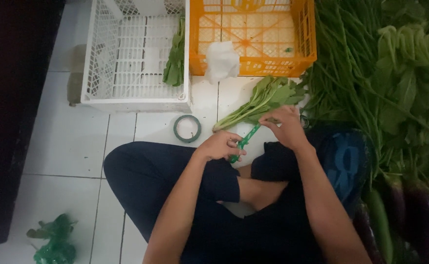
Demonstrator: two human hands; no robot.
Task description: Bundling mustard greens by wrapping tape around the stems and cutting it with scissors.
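I sit cross-legged on a white tiled floor. My right hand (287, 128) grips a bundle of leafy greens (263, 100) around its stems, leaves pointing away toward the crates. My left hand (222, 145) pinches the end of a green tape strip (246, 141) that stretches from it up to the bundle under my right hand. A green tape roll (187, 128) lies flat on the floor just left of my left hand.
A white plastic crate (90, 73) holds one bundle of greens (175, 58). An orange crate (305, 44) beside it has a white plastic bag (221, 61) on its front rim. Long beans and leafy greens (371, 73) pile at right, eggplants (419, 215) below. Green scraps (53, 239) lie at lower left.
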